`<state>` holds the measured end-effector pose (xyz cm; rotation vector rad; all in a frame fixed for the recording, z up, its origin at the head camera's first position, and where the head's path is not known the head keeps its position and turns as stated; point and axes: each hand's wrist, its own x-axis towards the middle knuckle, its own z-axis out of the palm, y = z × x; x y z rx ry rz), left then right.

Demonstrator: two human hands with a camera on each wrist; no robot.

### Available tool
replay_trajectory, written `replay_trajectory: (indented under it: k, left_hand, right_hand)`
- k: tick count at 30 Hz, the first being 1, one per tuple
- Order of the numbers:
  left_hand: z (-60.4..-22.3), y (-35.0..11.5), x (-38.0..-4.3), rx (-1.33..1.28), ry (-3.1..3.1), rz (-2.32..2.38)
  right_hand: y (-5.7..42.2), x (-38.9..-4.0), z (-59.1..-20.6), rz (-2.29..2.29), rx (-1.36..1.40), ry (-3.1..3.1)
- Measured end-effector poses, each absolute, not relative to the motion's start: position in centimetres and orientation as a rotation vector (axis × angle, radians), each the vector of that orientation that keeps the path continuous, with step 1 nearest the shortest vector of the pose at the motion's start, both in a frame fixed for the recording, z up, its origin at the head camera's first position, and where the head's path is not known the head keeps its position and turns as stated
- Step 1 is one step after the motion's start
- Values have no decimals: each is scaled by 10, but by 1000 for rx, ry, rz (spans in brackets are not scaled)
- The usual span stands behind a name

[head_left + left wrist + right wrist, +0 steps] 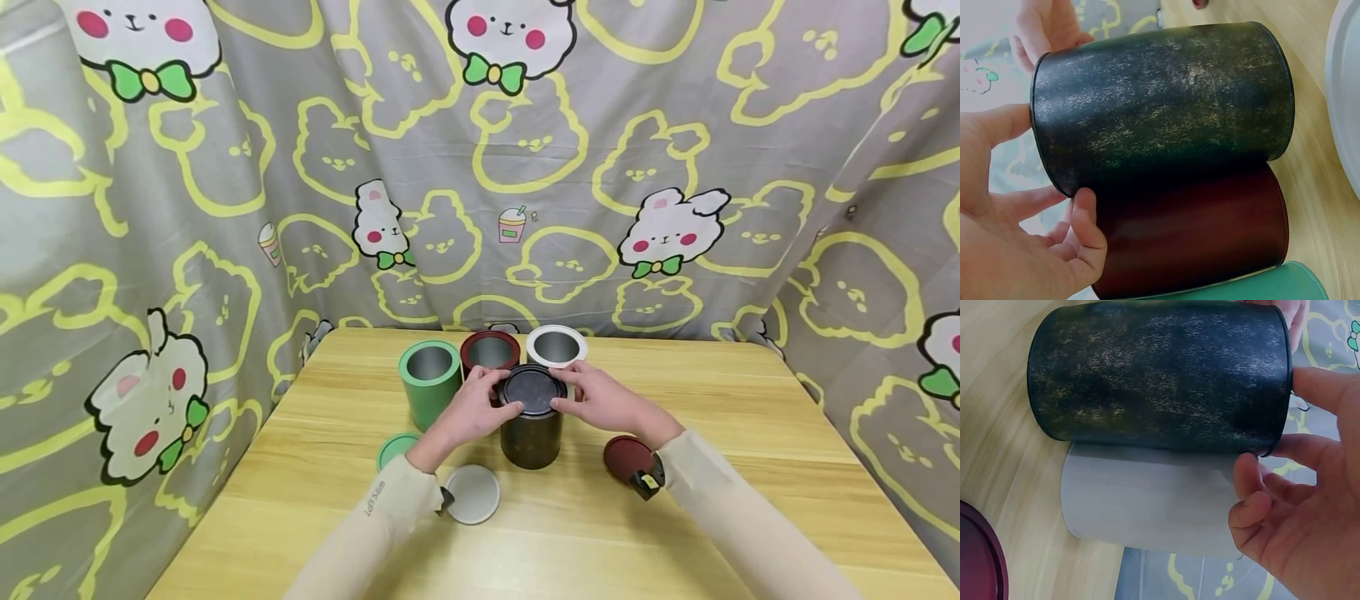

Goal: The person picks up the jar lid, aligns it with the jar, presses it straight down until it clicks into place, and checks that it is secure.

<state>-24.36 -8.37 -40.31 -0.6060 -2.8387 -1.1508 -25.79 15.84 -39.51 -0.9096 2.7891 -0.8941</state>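
The left hand (474, 407) and right hand (602, 398) hold the black lid (534, 390) from opposite sides, their fingers half curled, thumbs and fingertips spread along its rim. It sits atop the black can (531, 442), upright about midway between the left and right edges of the desk (787, 417). Nearer the back edge stand the open green can (433, 407), red can (1191, 228) and white can (1141, 494). The green lid (395, 451) and white lid (474, 495) lie left of middle, the red lid (627, 458) toward the right edge.
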Motion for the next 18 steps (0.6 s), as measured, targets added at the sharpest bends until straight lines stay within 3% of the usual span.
replay_trajectory:
  k: [18]
  left_hand:
    - [-405, -79, -240, -533, -2858, -1113]
  right_hand:
    - [151, -255, -400, -954, -793, 2828]
